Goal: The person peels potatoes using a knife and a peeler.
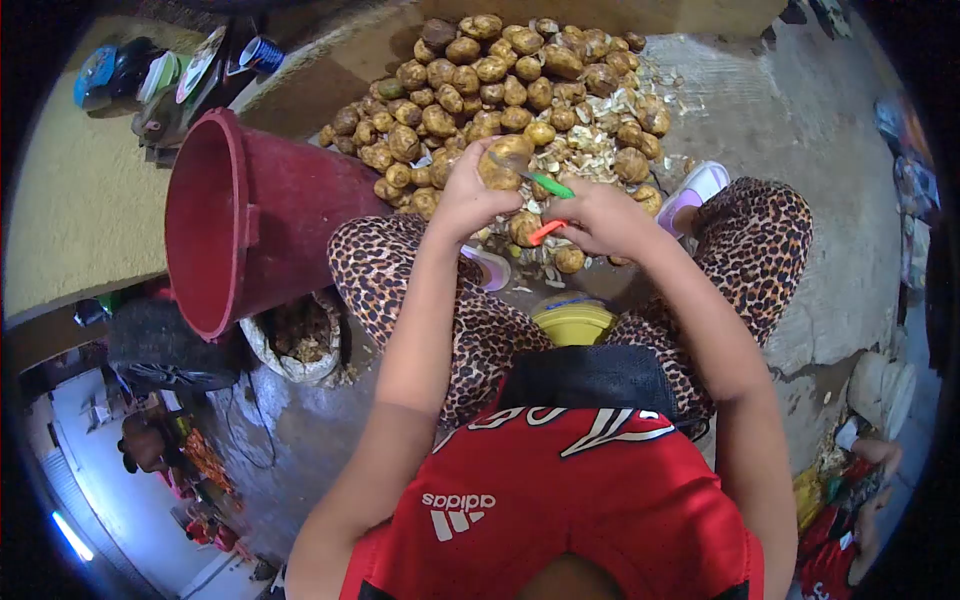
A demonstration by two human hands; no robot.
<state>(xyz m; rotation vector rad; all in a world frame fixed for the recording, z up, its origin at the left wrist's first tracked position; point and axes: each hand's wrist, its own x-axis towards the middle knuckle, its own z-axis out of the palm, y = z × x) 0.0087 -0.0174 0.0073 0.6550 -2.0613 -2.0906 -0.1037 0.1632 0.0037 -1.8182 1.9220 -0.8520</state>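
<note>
My left hand [468, 195] is closed around a large brownish-yellow potato [503, 165], held above the near side of the heap. My right hand [607, 222] grips a knife by its green handle [553, 186], and the blade points left onto the potato's surface. An orange-red piece [546, 232] sticks out below the same hand; whether it belongs to the knife I cannot tell. Just beyond both hands lies a big pile of potatoes [460, 95] on the floor, with pale peelings [590, 140] scattered over its right part.
A large red bucket [290, 190] lies tipped at the left. Beside it stands a white sack [270, 345] of brown scraps. A yellow container [575, 320] sits between my legs. Other people [150, 440] are at the lower left, and another person [835, 540] at the lower right.
</note>
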